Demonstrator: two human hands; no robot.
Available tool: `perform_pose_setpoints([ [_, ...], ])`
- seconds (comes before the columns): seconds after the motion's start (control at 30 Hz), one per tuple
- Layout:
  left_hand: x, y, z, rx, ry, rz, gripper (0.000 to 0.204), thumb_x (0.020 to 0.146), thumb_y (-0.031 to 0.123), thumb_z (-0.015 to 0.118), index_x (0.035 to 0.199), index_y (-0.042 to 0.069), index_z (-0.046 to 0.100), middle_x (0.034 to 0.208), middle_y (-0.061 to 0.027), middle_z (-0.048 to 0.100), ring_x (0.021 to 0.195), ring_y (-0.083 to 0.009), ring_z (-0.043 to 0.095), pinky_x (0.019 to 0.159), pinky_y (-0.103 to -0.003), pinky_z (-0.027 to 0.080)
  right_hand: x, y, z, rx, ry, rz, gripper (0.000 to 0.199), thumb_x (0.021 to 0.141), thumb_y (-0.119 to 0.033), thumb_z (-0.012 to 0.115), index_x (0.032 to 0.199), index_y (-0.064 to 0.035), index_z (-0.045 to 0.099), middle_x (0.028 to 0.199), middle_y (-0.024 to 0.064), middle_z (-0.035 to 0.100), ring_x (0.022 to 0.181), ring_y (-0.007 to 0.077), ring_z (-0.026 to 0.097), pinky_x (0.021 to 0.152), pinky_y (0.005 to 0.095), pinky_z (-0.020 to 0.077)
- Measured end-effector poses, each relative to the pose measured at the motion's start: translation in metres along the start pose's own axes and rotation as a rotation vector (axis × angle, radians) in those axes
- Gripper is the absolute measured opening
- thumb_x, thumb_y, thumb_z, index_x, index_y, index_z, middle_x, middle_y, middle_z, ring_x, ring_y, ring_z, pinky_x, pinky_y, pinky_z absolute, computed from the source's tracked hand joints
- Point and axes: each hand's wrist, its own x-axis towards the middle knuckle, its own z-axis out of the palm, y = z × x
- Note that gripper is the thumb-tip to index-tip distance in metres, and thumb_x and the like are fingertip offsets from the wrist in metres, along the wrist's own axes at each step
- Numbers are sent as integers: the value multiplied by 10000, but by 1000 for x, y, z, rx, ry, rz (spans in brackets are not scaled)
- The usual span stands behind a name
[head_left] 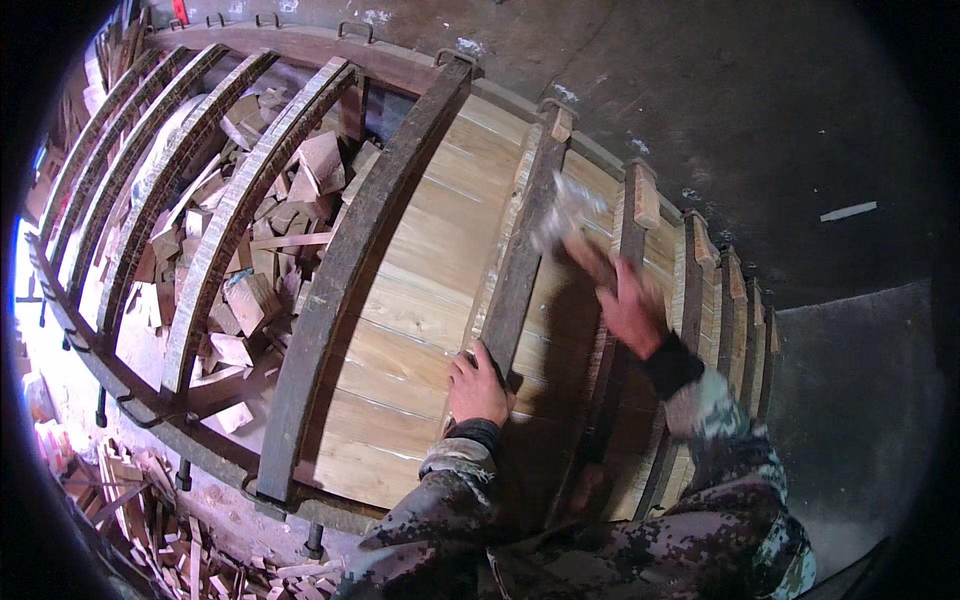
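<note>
My right hand [632, 308] grips the wooden handle of a hammer [590, 259]. Its metal head is smeared by motion above a dark wooden beam [522, 262] that runs across a panel of pale boards [420, 300]. Lower on this beam, my left hand [478, 388] is bent round its left edge, where a light wooden strip [497, 270] lies along the side. The ends of my left fingers are partly hidden. Small wooden blocks [562, 124] sit at the upper ends of several beams.
Bare curved beams [250, 215] form an open rack on the left, with a heap of wood offcuts [250, 300] below. A rail with metal pins [200, 445] edges the near side. More scrap wood [195, 555] lies lower left. A dark wall [760, 130] stands behind.
</note>
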Motion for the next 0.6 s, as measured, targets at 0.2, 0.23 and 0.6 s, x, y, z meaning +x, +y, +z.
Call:
perform_pose_setpoints([
  [0.2, 4, -2, -1, -5, -59, 3, 1077, 654, 343, 893, 1517, 17, 337, 1306, -271, 519, 1196, -431, 540, 1010, -507, 478, 189, -49, 52, -129, -63, -111, 408, 939, -177, 590, 1324, -49, 546, 1096, 241, 707, 975, 456, 691, 808, 531, 558],
  [0.23, 5, -4, 0, -30, -61, 3, 1079, 651, 337, 891, 1518, 16, 335, 1307, -273, 516, 1196, -432, 540, 1012, -511, 476, 205, -48, 65, -209, -147, -124, 388, 939, -183, 585, 1302, -46, 579, 1120, 228, 711, 996, 439, 698, 824, 527, 563],
  [0.6, 9, -8, 10, 70, -74, 7, 1124, 661, 370, 884, 1556, 30, 296, 1252, -281, 508, 1175, -442, 518, 1053, -512, 423, 223, -34, 100, -199, -264, 83, 383, 955, -235, 579, 1253, 5, 585, 1182, 263, 703, 1151, 393, 680, 953, 508, 532],
])
